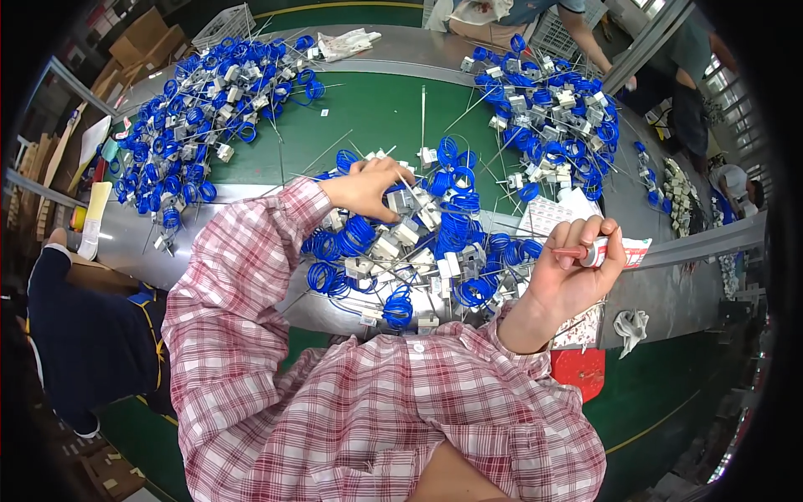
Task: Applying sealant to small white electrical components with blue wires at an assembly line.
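My left hand reaches into a pile of blue coiled wire parts with white-grey blocks and thin metal rods on the metal bench in front of me; its fingers pinch one grey block at the top of the pile. My right hand is raised to the right of the pile and grips a small tube with a red tip. Both forearms wear a red-and-white plaid shirt.
Two more heaps of the same blue coils lie on the green belt, one far left, one far right. Other people stand at the far right. A grey rag, red bin and cardboard boxes are around.
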